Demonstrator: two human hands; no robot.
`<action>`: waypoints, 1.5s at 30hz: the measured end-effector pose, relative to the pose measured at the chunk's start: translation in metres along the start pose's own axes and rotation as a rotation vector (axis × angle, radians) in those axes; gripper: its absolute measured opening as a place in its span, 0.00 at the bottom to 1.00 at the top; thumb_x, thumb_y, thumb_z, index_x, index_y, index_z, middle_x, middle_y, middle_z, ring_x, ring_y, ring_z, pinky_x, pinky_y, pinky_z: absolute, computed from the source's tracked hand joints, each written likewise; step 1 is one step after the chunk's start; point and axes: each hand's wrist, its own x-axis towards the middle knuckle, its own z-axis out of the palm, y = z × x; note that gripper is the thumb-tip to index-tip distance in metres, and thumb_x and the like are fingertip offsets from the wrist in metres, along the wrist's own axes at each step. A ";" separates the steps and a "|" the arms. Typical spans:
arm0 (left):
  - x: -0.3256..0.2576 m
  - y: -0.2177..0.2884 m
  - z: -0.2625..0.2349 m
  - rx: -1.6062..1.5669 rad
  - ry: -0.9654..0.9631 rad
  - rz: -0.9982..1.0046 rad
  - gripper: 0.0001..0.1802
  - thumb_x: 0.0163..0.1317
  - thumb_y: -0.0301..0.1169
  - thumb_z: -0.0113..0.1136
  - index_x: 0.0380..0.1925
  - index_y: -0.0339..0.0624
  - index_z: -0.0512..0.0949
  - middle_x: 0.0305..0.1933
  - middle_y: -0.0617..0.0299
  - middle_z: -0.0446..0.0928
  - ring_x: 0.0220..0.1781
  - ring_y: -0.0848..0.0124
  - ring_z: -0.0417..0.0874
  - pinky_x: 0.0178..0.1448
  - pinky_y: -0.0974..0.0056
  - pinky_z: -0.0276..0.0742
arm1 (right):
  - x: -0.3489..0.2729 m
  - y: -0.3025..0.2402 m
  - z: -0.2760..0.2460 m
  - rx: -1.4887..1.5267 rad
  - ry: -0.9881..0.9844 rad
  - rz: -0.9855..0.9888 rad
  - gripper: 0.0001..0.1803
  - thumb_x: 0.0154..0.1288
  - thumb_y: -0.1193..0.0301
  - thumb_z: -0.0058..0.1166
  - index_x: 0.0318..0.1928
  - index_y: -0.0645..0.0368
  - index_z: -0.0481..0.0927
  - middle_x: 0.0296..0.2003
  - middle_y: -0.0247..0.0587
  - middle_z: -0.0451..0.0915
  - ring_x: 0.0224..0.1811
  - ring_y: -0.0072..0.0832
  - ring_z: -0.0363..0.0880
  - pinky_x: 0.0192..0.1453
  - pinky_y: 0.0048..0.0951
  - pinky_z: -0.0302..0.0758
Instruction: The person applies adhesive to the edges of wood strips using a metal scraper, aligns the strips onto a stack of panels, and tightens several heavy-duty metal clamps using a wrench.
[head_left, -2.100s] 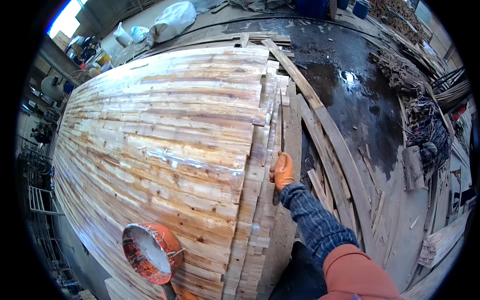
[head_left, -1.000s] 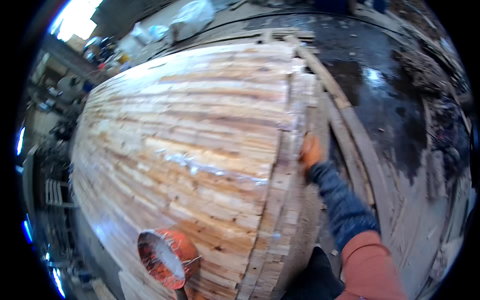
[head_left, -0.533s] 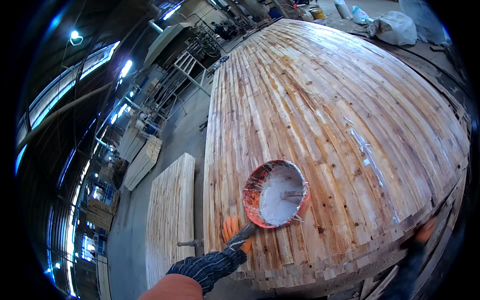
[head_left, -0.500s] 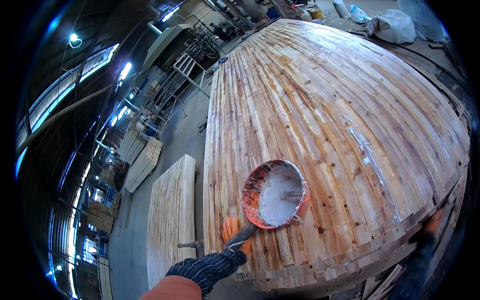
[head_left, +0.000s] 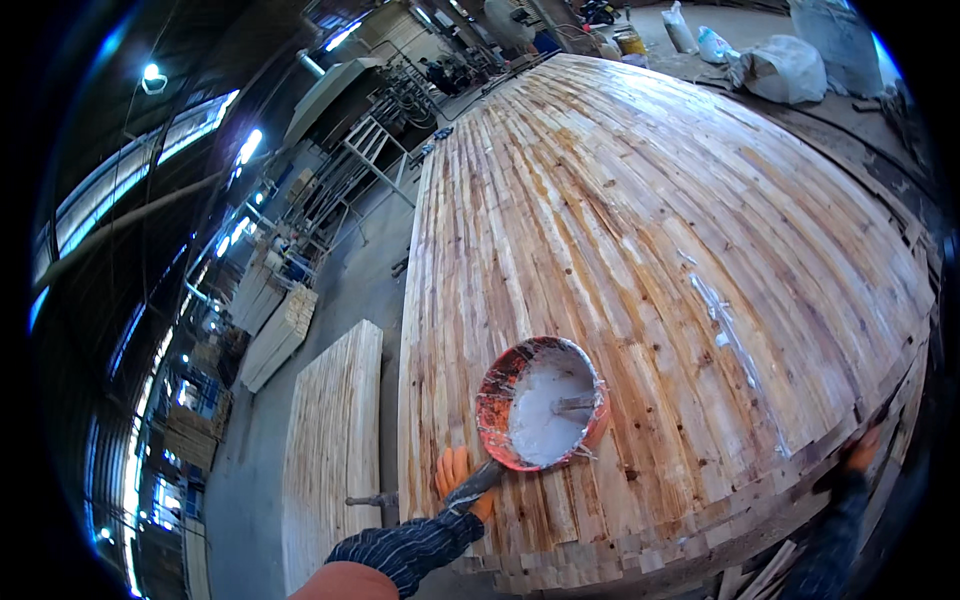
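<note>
Near the close edge of the broad glued-plank wooden panel (head_left: 620,250) sits a round red bowl of white glue (head_left: 541,402), smeared and nearly full. The orange-gloved left hand (head_left: 462,482) grips its handle; a careless tug could slop glue. The right hand (head_left: 862,450) rests at the panel's edge, grip unclear.

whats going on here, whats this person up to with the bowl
A person in orange gloves stands at the edge of a big panel of joined wood strips. The left hand grips the handle of a red bowl of white paste that sits on the boards, with a tool lying in it. The right hand rests at the panel's right edge, over stacked strips. Wet white streaks show on the boards to the right of the bowl.
</note>
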 end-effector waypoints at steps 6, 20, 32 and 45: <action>-0.007 -0.003 -0.010 0.012 0.019 -0.036 0.18 0.71 0.40 0.46 0.48 0.35 0.71 0.45 0.48 0.75 0.44 0.54 0.75 0.50 0.57 0.70 | -0.106 0.049 0.044 -0.016 0.164 -0.514 0.31 0.74 0.46 0.37 0.64 0.56 0.68 0.22 0.34 0.71 0.14 0.22 0.61 0.20 0.26 0.62; 0.022 0.016 0.030 -0.010 0.028 0.015 0.19 0.72 0.40 0.46 0.51 0.35 0.70 0.48 0.48 0.74 0.47 0.54 0.74 0.52 0.58 0.69 | -0.002 0.038 -0.002 -0.001 -0.046 -0.310 0.29 0.76 0.48 0.38 0.64 0.55 0.69 0.27 0.39 0.77 0.20 0.25 0.70 0.23 0.30 0.69; 0.034 0.008 0.013 0.021 -0.093 0.050 0.20 0.72 0.40 0.45 0.54 0.34 0.68 0.50 0.48 0.74 0.49 0.54 0.74 0.55 0.59 0.68 | -0.059 -0.082 0.036 0.267 0.049 0.233 0.24 0.74 0.49 0.39 0.54 0.53 0.74 0.18 0.33 0.70 0.15 0.23 0.64 0.19 0.26 0.66; 0.067 0.059 0.029 0.068 -0.183 -0.013 0.21 0.73 0.40 0.45 0.56 0.34 0.67 0.53 0.48 0.73 0.52 0.54 0.73 0.57 0.60 0.68 | -0.046 -0.097 0.089 0.144 0.079 -0.009 0.25 0.75 0.48 0.39 0.54 0.56 0.72 0.21 0.40 0.74 0.14 0.26 0.70 0.19 0.32 0.69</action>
